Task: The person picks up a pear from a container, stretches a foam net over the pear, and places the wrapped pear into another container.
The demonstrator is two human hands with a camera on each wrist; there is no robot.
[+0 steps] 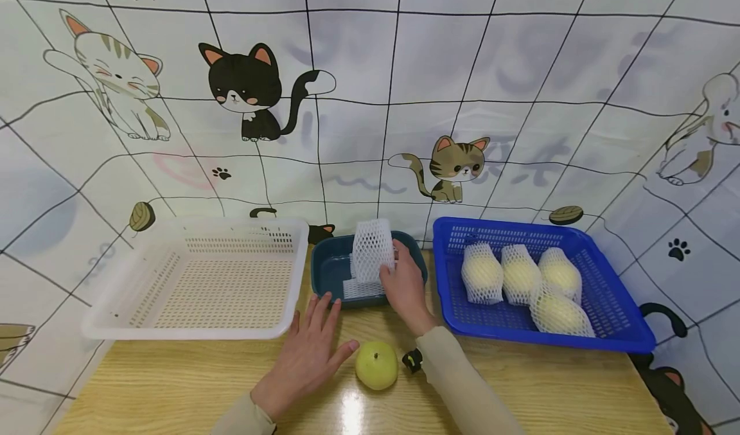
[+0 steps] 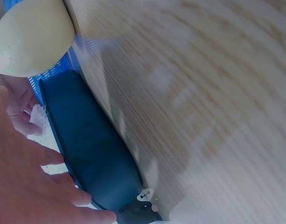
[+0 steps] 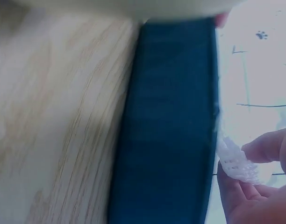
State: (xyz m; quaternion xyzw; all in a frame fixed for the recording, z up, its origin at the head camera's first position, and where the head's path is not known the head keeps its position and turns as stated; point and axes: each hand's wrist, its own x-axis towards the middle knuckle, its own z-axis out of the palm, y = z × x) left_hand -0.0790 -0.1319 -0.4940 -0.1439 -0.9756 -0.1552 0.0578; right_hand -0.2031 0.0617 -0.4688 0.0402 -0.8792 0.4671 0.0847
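My right hand pinches a white foam net sleeve between thumb and fingers, holding it up over a dark teal bin. More white netting lies inside that bin. My left hand is spread with straight fingers, its fingertips at the bin's near rim; the left wrist view has them along that edge. A bare yellow-green pear sits on the table between my forearms, close to the left thumb. In the right wrist view the pinched sleeve shows beyond the bin's wall.
To the right stands a blue basket with several pears in white foam nets. A white basket is at the left. Behind them rises a cat-patterned wall covering. The wooden table extends to the front.
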